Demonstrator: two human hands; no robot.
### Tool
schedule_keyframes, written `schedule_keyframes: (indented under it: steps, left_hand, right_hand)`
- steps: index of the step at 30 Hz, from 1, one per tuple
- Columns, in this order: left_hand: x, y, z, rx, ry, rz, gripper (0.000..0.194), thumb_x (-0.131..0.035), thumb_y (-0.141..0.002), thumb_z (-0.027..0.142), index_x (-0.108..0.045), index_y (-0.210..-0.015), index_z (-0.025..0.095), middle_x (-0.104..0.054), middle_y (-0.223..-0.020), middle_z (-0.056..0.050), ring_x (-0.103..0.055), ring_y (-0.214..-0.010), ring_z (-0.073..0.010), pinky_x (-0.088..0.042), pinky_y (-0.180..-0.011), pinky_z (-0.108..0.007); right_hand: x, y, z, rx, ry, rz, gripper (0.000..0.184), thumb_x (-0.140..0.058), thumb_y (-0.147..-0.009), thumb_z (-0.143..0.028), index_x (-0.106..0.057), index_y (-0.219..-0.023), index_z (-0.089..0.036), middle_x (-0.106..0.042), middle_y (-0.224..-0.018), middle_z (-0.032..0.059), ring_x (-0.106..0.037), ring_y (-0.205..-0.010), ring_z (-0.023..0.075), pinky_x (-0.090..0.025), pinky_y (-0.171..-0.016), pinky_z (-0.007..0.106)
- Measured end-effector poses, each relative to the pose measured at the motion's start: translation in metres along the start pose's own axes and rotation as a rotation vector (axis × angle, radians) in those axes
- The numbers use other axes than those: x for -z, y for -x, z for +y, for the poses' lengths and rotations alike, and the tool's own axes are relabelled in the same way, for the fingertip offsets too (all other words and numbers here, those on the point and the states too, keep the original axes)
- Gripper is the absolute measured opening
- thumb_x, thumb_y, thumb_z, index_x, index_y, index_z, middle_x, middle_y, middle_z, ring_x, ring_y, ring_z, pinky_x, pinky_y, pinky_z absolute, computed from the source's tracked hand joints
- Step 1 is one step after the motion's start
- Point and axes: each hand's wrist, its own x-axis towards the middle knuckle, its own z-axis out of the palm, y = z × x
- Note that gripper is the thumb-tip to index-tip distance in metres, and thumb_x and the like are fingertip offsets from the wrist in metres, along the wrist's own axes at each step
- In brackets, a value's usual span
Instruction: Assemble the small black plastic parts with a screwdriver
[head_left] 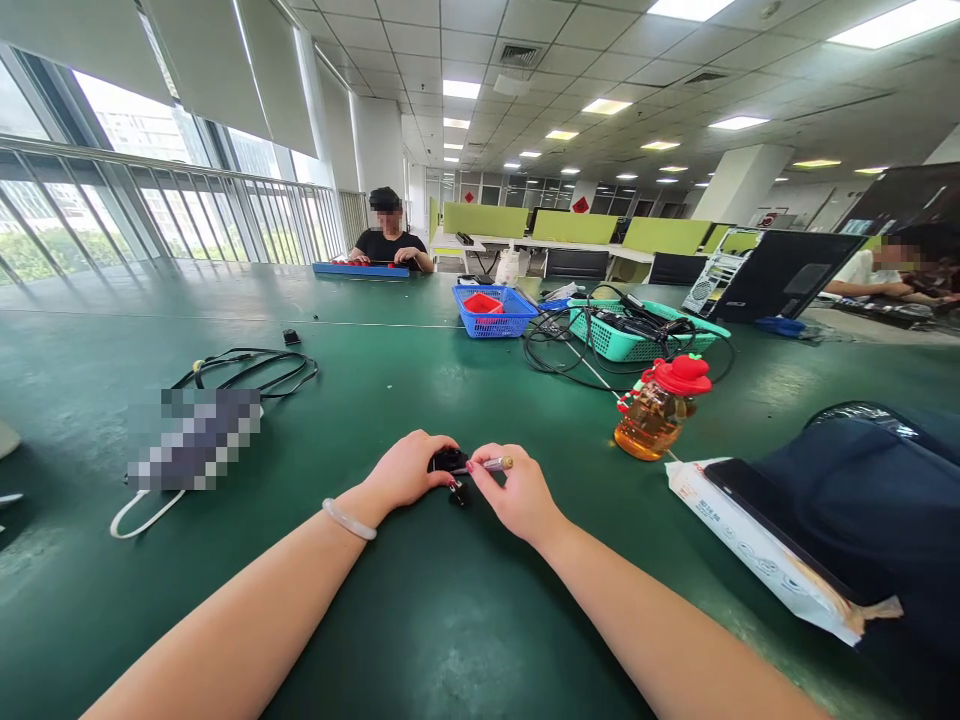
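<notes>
My left hand (409,468), with a pale bangle on its wrist, is closed around a small black object (448,459) at the middle of the green table. The object's kind is too small to make out. In my right hand (517,497), fingers pinch a slim pen-shaped tool (496,464) with a silvery body and a gold-coloured end. It points left, and its tip lies close to the black object; whether they touch cannot be made out. A small black piece (458,494) sits just below my left fingertips.
On the right are a red-lidded jar of amber liquid (651,418), a white packet (757,550) and a phone (795,525) beside dark cloth. Blue (495,325) and green (626,345) baskets stand behind, with loose cables. Left lies a coiled cable (262,370). A person (390,245) sits opposite.
</notes>
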Motion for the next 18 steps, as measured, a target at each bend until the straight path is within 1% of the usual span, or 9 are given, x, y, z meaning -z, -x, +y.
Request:
schedule_keyframes:
  steps: [2,7,9,13,14,16,18]
  left_hand:
    - [-0.001,0.000,-0.001,-0.006,-0.004,0.005,0.039,-0.068,-0.080,0.038,-0.063,-0.117,0.026,-0.069,-0.101,-0.006,-0.062,-0.098,-0.0255,-0.049,-0.088,-0.038]
    - [-0.001,0.000,-0.002,-0.027,0.011,0.011,0.039,-0.068,-0.079,0.040,-0.063,-0.116,0.028,-0.069,-0.100,-0.005,-0.061,-0.098,-0.0259,-0.050,-0.087,-0.038]
    - [-0.001,0.000,-0.001,-0.023,0.015,0.007,0.038,-0.068,-0.079,0.040,-0.063,-0.115,0.028,-0.069,-0.100,-0.005,-0.061,-0.097,-0.0262,-0.050,-0.086,-0.039]
    - [0.000,0.000,0.000,-0.012,0.016,-0.003,0.040,-0.069,-0.079,0.038,-0.062,-0.117,0.027,-0.069,-0.101,-0.005,-0.061,-0.098,-0.0261,-0.049,-0.088,-0.039]
    - [0.000,0.001,0.000,-0.009,0.019,-0.007,0.040,-0.069,-0.079,0.038,-0.061,-0.117,0.027,-0.068,-0.102,-0.005,-0.061,-0.098,-0.0260,-0.049,-0.088,-0.040]
    - [0.000,0.001,0.000,-0.006,0.023,-0.013,0.040,-0.068,-0.080,0.039,-0.061,-0.118,0.027,-0.068,-0.103,-0.006,-0.060,-0.100,-0.0260,-0.049,-0.089,-0.040]
    - [-0.001,0.001,0.000,-0.011,0.024,-0.013,0.040,-0.067,-0.081,0.039,-0.060,-0.118,0.027,-0.068,-0.105,-0.006,-0.060,-0.101,-0.0258,-0.049,-0.090,-0.040]
  right_hand:
    - [-0.001,0.000,0.000,0.020,0.004,-0.005,0.017,-0.052,-0.090,-0.030,-0.064,-0.078,-0.026,-0.070,-0.074,-0.0011,-0.061,-0.072,0.0177,-0.044,-0.078,0.032]
    - [-0.007,0.000,0.000,0.055,0.028,-0.064,0.016,-0.055,-0.089,-0.027,-0.065,-0.077,-0.026,-0.070,-0.072,-0.0024,-0.059,-0.067,0.0163,-0.042,-0.083,0.036]
    - [-0.006,-0.001,0.001,0.060,0.023,-0.031,0.016,-0.056,-0.089,-0.029,-0.066,-0.077,-0.026,-0.071,-0.073,-0.0019,-0.060,-0.068,0.0168,-0.042,-0.085,0.037]
    - [0.003,-0.003,0.005,0.007,0.007,0.123,0.024,-0.051,-0.092,-0.037,-0.066,-0.078,-0.025,-0.072,-0.081,0.0021,-0.062,-0.078,0.0200,-0.044,-0.081,0.035]
    - [0.005,-0.004,0.006,-0.012,0.012,0.145,0.025,-0.050,-0.092,-0.038,-0.066,-0.078,-0.025,-0.072,-0.081,0.0026,-0.062,-0.078,0.0204,-0.045,-0.080,0.035]
    - [0.006,-0.005,0.008,-0.030,0.026,0.148,0.025,-0.049,-0.091,-0.038,-0.066,-0.078,-0.025,-0.071,-0.080,0.0026,-0.062,-0.077,0.0206,-0.045,-0.081,0.035]
    - [0.005,-0.006,0.009,-0.033,0.035,0.122,0.024,-0.050,-0.091,-0.037,-0.066,-0.078,-0.025,-0.072,-0.080,0.0022,-0.062,-0.075,0.0200,-0.045,-0.082,0.036]
